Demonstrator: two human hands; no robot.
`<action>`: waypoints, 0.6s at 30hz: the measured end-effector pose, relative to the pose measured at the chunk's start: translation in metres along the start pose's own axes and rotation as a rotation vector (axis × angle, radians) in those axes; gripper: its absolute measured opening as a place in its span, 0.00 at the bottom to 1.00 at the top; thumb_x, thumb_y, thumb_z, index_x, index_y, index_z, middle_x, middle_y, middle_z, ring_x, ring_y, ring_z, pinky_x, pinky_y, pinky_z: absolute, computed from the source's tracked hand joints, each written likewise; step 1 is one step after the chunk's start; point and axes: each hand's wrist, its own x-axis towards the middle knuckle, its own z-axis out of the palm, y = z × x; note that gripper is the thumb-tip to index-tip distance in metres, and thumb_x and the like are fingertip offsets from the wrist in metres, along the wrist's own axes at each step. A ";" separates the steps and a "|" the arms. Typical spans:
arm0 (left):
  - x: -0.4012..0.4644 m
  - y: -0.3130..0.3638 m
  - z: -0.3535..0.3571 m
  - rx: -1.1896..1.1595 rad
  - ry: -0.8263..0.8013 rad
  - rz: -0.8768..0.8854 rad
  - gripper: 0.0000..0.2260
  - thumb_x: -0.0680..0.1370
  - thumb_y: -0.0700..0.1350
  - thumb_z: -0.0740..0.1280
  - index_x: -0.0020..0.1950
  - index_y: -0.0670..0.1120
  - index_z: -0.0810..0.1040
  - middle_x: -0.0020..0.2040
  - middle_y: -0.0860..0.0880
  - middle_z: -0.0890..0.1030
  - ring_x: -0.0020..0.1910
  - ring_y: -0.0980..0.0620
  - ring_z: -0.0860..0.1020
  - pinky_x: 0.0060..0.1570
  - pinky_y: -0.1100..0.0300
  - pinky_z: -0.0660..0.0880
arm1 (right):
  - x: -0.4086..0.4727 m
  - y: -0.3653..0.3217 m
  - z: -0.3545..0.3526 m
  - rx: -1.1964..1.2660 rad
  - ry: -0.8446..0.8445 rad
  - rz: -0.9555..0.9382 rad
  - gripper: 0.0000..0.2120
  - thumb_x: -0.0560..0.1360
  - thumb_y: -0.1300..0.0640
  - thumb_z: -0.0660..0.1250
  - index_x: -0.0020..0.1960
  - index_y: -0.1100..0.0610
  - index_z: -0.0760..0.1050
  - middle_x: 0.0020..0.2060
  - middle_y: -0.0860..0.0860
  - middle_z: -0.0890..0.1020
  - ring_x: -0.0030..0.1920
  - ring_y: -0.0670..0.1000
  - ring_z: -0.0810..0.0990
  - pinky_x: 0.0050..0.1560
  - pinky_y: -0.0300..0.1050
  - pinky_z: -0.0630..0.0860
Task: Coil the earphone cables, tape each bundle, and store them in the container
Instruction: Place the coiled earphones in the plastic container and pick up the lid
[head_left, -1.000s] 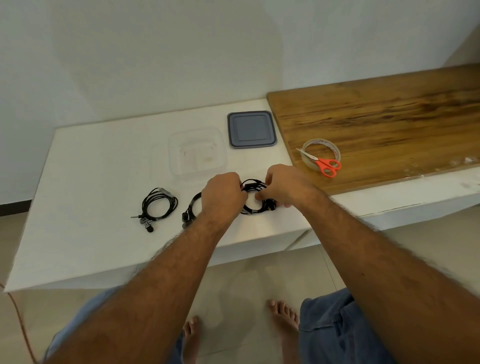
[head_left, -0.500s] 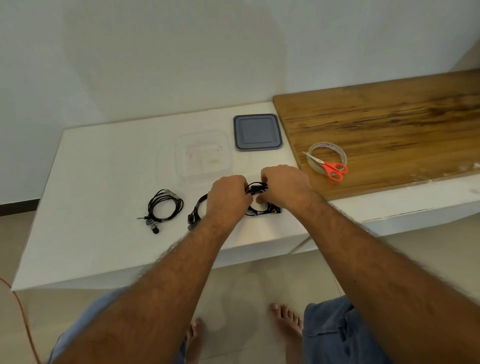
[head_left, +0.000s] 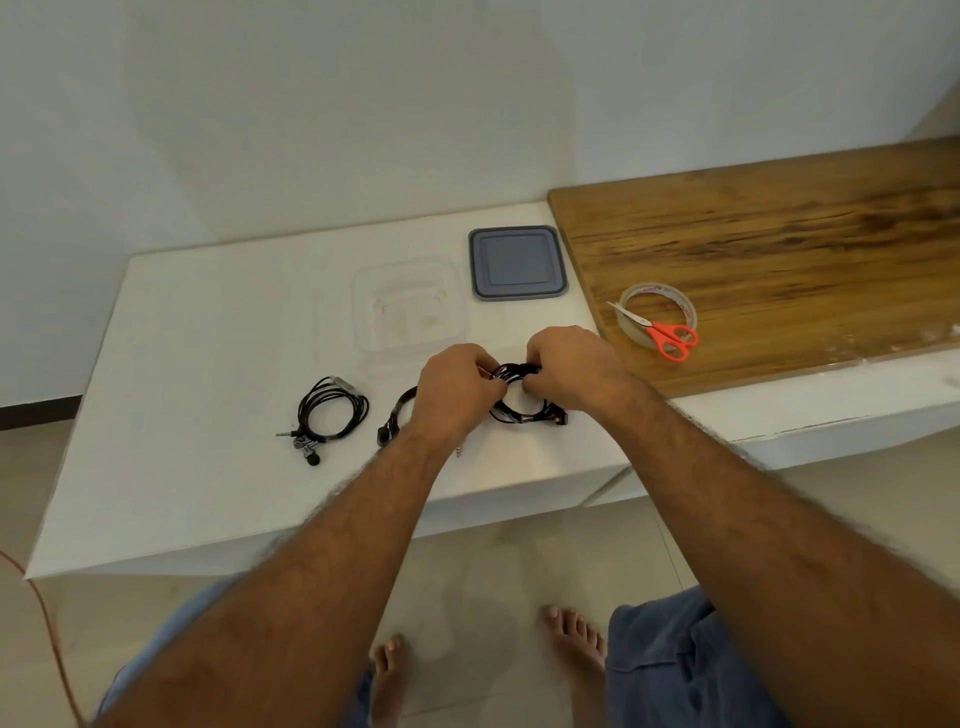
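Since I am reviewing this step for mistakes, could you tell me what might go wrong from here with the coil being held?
Both the left hand and the right hand grip the black coil, while the tape roll and scissors lie apart on the wooden board. Reaching for them frees one hand, so the loops may spring open. A second cable lies partly under the left hand and could snag.

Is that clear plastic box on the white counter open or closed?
Open. The clear box has no cover on it; its grey lid lies flat on the counter beside it.
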 end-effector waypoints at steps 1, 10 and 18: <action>0.001 0.000 -0.001 -0.066 -0.019 -0.031 0.08 0.73 0.42 0.71 0.51 0.48 0.81 0.45 0.51 0.83 0.42 0.54 0.79 0.40 0.64 0.75 | 0.001 0.001 -0.001 0.033 -0.011 -0.001 0.07 0.73 0.54 0.68 0.49 0.55 0.79 0.42 0.51 0.81 0.41 0.51 0.78 0.32 0.41 0.68; 0.000 0.003 -0.019 -0.495 -0.106 -0.159 0.07 0.72 0.39 0.74 0.49 0.43 0.81 0.40 0.46 0.83 0.36 0.54 0.79 0.35 0.63 0.76 | 0.001 0.009 -0.019 0.495 -0.066 -0.006 0.06 0.70 0.58 0.74 0.45 0.58 0.81 0.39 0.55 0.84 0.41 0.57 0.83 0.42 0.51 0.81; 0.002 -0.006 -0.051 -0.654 -0.031 -0.106 0.06 0.73 0.39 0.73 0.49 0.43 0.82 0.41 0.48 0.83 0.41 0.54 0.80 0.42 0.60 0.78 | 0.002 -0.007 -0.030 0.853 -0.064 -0.070 0.06 0.74 0.59 0.73 0.50 0.58 0.82 0.42 0.57 0.86 0.41 0.50 0.83 0.46 0.50 0.83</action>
